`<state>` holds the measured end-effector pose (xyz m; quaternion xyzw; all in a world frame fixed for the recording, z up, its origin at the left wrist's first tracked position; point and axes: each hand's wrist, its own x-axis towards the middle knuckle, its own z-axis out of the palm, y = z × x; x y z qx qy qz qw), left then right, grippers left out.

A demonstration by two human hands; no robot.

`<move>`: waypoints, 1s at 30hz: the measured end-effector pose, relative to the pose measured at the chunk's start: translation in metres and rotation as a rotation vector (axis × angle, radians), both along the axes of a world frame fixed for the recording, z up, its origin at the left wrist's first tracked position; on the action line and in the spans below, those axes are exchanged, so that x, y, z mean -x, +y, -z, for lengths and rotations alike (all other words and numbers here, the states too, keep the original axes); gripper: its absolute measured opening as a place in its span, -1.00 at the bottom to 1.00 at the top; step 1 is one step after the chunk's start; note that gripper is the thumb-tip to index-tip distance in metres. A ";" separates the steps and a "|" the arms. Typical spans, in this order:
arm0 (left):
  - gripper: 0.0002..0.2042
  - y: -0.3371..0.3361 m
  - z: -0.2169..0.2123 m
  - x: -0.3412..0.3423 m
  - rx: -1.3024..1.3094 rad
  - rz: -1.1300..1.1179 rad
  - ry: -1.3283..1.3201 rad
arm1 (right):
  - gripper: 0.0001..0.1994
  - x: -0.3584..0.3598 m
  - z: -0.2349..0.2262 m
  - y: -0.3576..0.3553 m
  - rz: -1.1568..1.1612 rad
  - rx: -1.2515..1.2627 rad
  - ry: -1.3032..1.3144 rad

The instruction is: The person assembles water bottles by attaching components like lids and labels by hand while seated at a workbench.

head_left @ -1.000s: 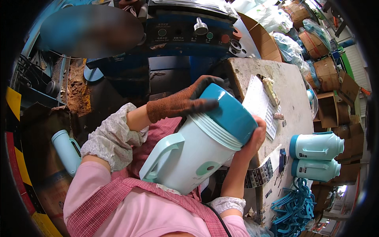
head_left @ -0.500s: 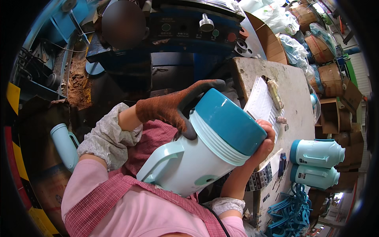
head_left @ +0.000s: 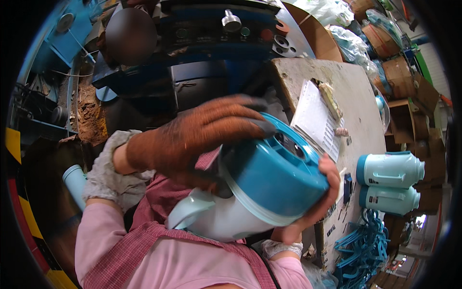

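Observation:
A vacuum flask with a pale body, a mint handle (head_left: 191, 210) and a teal base (head_left: 276, 180) lies tilted against my lap, its base end upward. The recessed underside of the base, with a dark round centre, faces up and away. My left hand (head_left: 192, 137), in a brown glove with dark fingertips, wraps over the left edge of the base; it is blurred, and its thumb is low by the flask's body. My bare right hand (head_left: 325, 195) grips the base from the right, fingers curled over its rim. A pale ridged ring shows below the base.
A worn worktable (head_left: 358, 115) on the right carries a paper pad (head_left: 315, 118). Two similar flasks (head_left: 391, 171) lie beyond it, above a heap of teal handles (head_left: 363, 241). A dark machine panel (head_left: 207, 33) stands ahead. A mint cylinder (head_left: 76, 183) is at left.
My left hand has moved from the flask's side up over the base. The flask has tipped so its underside shows, and fewer pale ridges are visible below the base.

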<state>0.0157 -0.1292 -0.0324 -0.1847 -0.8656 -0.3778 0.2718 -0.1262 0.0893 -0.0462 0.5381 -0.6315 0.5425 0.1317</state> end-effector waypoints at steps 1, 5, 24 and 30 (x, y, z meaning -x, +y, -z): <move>-0.18 0.012 -0.018 -0.005 0.026 -0.009 -0.070 | 0.19 -0.003 -0.004 0.004 -0.014 -0.115 -0.016; -0.13 0.035 -0.014 0.004 0.137 -0.216 -0.030 | -0.01 0.012 0.013 -0.002 -0.069 -0.128 -0.032; -0.22 0.057 0.000 0.007 0.151 -0.497 -0.119 | -0.43 0.009 0.030 -0.028 -0.179 -0.152 -0.492; -0.30 0.045 0.033 0.000 0.165 -0.512 -0.054 | -0.69 0.004 0.058 -0.052 -0.084 -0.011 -0.349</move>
